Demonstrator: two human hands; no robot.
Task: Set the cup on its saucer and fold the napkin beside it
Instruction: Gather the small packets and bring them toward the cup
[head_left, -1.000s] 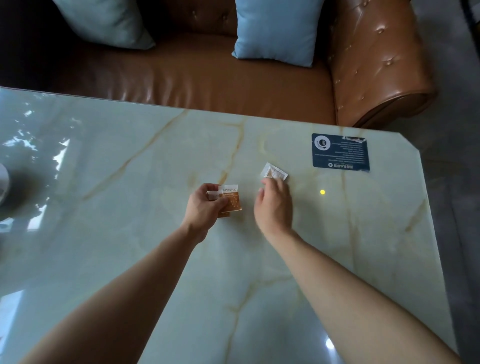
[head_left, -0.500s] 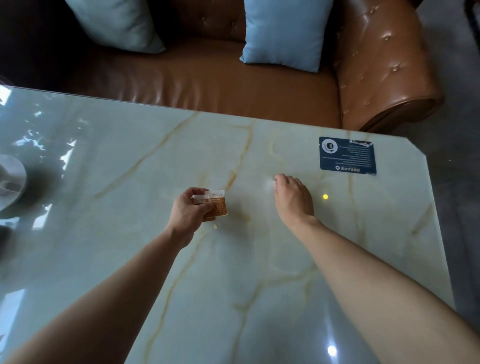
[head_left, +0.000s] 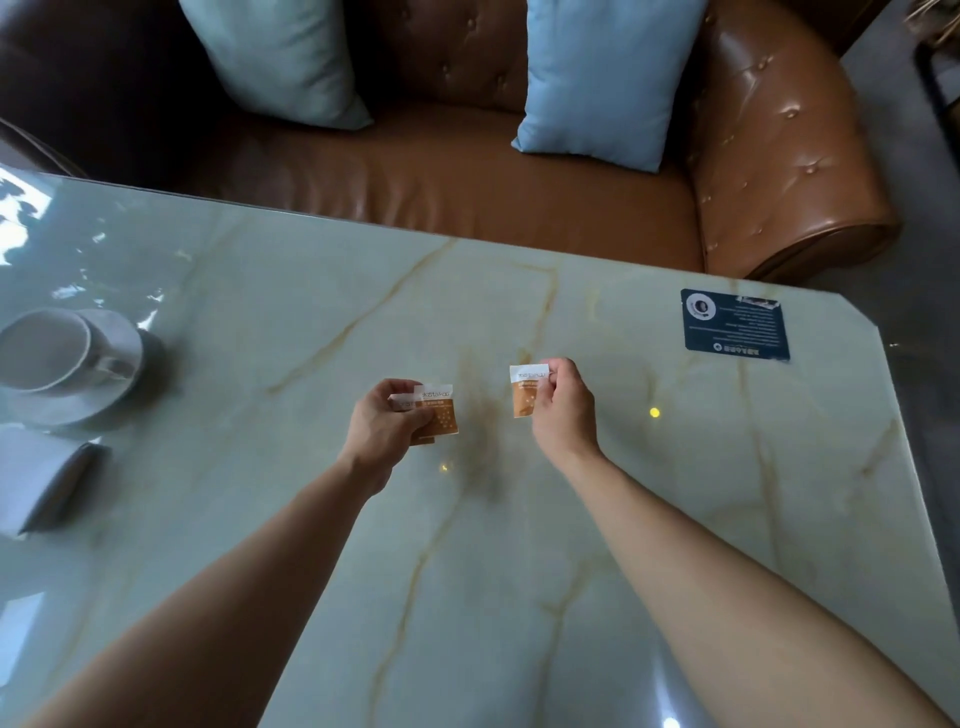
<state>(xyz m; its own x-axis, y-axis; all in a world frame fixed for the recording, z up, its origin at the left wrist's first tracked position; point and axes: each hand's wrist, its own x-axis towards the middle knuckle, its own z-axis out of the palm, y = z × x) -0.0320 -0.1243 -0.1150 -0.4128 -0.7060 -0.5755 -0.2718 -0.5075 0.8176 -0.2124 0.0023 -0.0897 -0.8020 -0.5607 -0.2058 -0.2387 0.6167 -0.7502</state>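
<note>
A white cup (head_left: 44, 349) sits on its pale saucer (head_left: 85, 402) at the table's far left. In front of the saucer lies a folded whitish napkin (head_left: 36, 480). Over the middle of the table, my left hand (head_left: 387, 426) holds orange-and-white sachets (head_left: 436, 415), at least two, fanned between thumb and fingers. My right hand (head_left: 563, 410) pinches one more orange-and-white sachet (head_left: 525, 389) by its top edge, a little above the marble table (head_left: 467, 571). Both hands are well to the right of the cup.
A dark blue printed card (head_left: 735, 325) lies near the table's far right corner. A brown leather sofa (head_left: 467, 171) with two light blue cushions (head_left: 597, 78) stands just beyond the table's far edge. The right corner of the table is cut off at an angle.
My right hand has lifted a sachet off the table, where it lay flat half a second ago. The view has swung left, bringing the cup, saucer and napkin into sight.
</note>
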